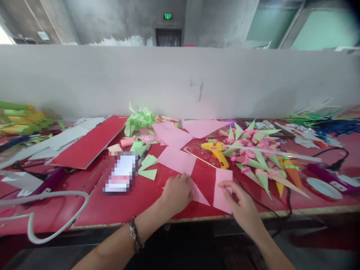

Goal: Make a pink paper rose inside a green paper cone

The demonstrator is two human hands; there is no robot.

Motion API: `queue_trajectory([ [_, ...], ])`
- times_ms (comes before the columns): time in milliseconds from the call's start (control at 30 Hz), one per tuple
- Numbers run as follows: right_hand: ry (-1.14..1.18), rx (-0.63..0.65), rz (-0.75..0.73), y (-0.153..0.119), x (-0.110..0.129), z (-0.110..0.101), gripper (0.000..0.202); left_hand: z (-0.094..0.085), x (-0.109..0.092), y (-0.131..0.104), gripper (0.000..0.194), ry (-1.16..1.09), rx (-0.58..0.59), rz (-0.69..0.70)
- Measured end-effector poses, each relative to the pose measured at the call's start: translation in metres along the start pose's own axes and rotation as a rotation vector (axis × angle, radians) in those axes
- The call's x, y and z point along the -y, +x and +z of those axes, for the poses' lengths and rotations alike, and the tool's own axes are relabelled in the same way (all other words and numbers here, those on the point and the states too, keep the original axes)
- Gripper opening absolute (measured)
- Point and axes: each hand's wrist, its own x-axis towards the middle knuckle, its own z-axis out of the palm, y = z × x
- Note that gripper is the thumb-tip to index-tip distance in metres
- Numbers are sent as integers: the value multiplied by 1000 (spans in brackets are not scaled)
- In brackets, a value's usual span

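My left hand point(177, 192), with a bracelet at its wrist, rests curled on a pink paper triangle point(200, 195) near the table's front edge; whether its fingers grip the paper is hidden. To the right, my right hand point(234, 197) pinches the upper part of a pink paper rectangle point(223, 200), which lies on the red table point(206, 181). Beyond my left hand is a larger pink sheet point(177, 159), partly overlapping others. A yellow glue gun point(218, 151) lies behind the rectangle, with a long clear stick running rightward from it.
A blurred phone point(120, 173), green paper pieces point(149, 168) and a red board point(91, 144) are to the left. Green and pink paper cones point(254, 150) pile up at right, beside a white round lid point(323, 188) and purple power strip point(334, 177). A white wall point(168, 82) stands behind.
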Motion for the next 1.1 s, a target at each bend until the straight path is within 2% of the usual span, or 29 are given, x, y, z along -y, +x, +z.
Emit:
queue_trajectory([
  [100, 136, 21, -50, 7, 25, 17, 18, -10, 5, -7, 32, -225, -179, -56],
  [133, 177, 33, -69, 10, 33, 23, 18, -13, 8, -10, 30, -339, -197, -82],
  [233, 262, 55, -132, 20, 53, 38, 18, -15, 21, -16, 24, -694, -127, -96],
  [300, 261, 63, -167, 24, 58, 45, 22, -13, 35, -18, 25, -816, -90, -111],
  [433, 45, 52, -211, 23, 46, 54, 42, -11, 77, -8, 25, -785, -132, -228],
  [500, -162, 17, -264, 16, 34, 57, 45, -13, 104, 5, 24, -732, -155, -299],
  [567, -301, 12, -257, 7, 24, 59, 51, -17, 133, 22, 24, -667, -162, -383],
  [700, -398, 15, -210, -4, 17, 61, 50, -29, 182, 53, 26, -528, -136, -542],
  [800, -382, 53, -187, -2, 15, 62, 47, -35, 204, 63, 29, -438, -114, -653],
  [900, -336, 77, -179, 1, 12, 62, 46, -39, 213, 62, 29, -377, -108, -729],
  [967, -289, 81, -180, 2, 11, 62, 47, -42, 212, 60, 30, -351, -128, -726],
  [1033, -232, 94, -178, 3, 11, 62, 48, -46, 202, 58, 32, -337, -157, -662],
  [1100, -197, 122, -166, 6, 16, 61, 46, -50, 182, 52, 37, -340, -165, -535],
])
